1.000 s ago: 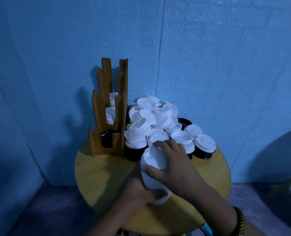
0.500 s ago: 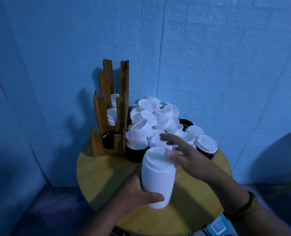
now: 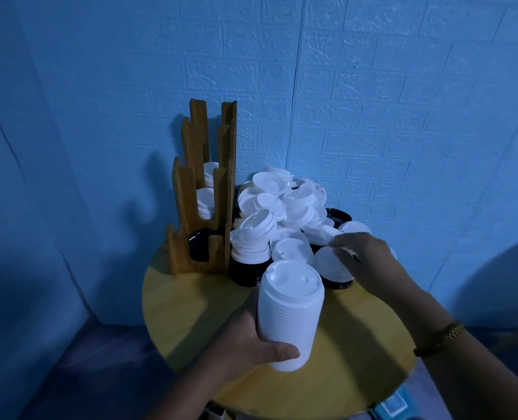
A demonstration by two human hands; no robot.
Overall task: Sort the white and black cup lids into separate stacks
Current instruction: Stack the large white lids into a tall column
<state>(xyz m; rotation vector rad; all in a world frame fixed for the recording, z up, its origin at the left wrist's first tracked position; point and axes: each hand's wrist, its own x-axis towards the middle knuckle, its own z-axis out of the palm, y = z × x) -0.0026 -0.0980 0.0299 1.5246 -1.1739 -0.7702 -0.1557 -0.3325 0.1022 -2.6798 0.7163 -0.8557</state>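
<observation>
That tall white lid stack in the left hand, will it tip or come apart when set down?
Probably light: the left hand grips the white lid stack near its base. Tall and narrow, so likely tippy. Tightly nested, so probably holds together.

The wall (image 3: 372, 101) is blue with an embossed brick pattern. The surface (image 3: 191, 301) is yellow wood. The rack (image 3: 188, 207) is brown wood, with white lids (image 3: 205, 201) in its upper slots and a glossy black lid (image 3: 198, 247) in the lowest. Right of the rack, the heap (image 3: 294, 201) is white over black lids (image 3: 245, 272). The finely ribbed stack (image 3: 288, 316) before the rack is white. The bracelet (image 3: 447, 336) is gold.
</observation>
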